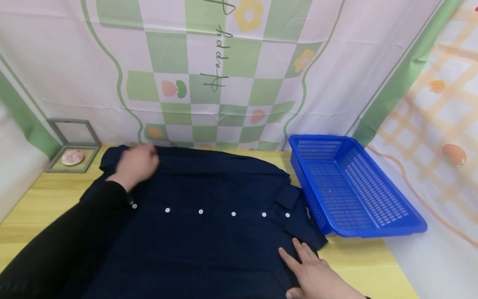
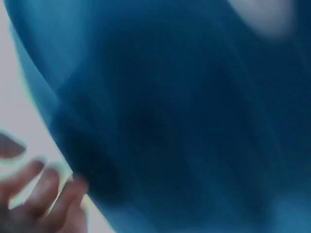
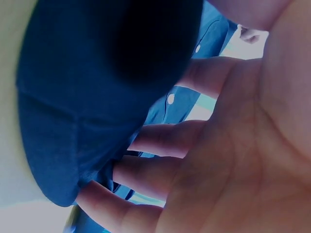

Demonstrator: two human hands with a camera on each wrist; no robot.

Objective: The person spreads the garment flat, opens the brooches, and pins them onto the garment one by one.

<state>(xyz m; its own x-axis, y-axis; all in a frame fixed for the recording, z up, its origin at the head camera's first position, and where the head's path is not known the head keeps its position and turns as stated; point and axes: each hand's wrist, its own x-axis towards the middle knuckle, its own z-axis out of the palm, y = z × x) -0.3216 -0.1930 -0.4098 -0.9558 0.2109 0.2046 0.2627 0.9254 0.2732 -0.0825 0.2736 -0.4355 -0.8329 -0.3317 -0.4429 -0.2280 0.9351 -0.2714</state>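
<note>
A dark navy shirt (image 1: 209, 241) with a row of several white buttons lies flat across the table, its collar (image 1: 304, 228) toward the right. At the shirt's far left part is my left hand (image 1: 137, 165), blurred, with fingers bent. The left wrist view shows these fingers (image 2: 63, 199) loosely curled beside the cloth's edge, and I see no cloth between them. My right hand (image 1: 311, 270) rests on the shirt just below the collar, fingers spread. In the right wrist view, its fingers (image 3: 146, 177) extend against the navy fabric (image 3: 97, 107).
A blue perforated basket (image 1: 358, 230) stands at the right, against the collar side of the shirt. At the back left is an open grey frame-like box (image 1: 74, 169) with a round pinkish item (image 1: 72, 157) inside. A patterned curtain (image 1: 231, 112) hangs behind the yellow wooden table (image 1: 41, 203).
</note>
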